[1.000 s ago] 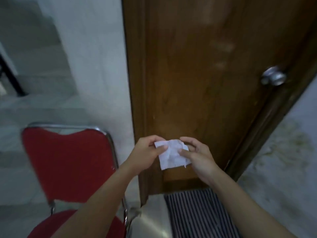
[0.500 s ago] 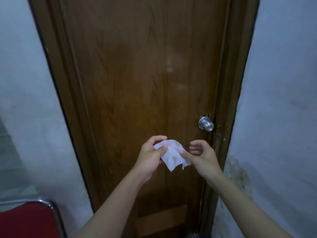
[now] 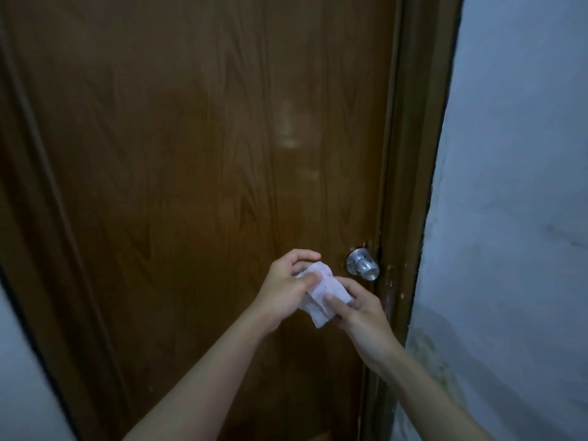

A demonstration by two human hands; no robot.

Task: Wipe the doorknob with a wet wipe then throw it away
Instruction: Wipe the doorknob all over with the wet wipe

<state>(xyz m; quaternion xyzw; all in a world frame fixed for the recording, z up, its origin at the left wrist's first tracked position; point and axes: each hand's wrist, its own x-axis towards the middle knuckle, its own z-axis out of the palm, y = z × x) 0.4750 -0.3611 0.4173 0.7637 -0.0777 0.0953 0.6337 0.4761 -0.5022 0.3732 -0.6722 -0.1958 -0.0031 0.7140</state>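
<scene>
Beside the doorknob [image 3: 363, 265], left hand [image 3: 283, 289] and right hand [image 3: 359, 308] both pinching wet wipe [image 3: 321, 292].

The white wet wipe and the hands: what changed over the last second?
Both hands, left hand and right hand, rose with the white wet wipe toward the round silver metal doorknob, folding it smaller. Unchanged: both hands grip it; the knob is untouched on the shut brown wooden door.

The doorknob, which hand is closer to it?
The right hand. It sits just below and slightly left of the doorknob, not touching it. The left hand is farther off to the knob's left. Both hands hold the wet wipe.
</scene>
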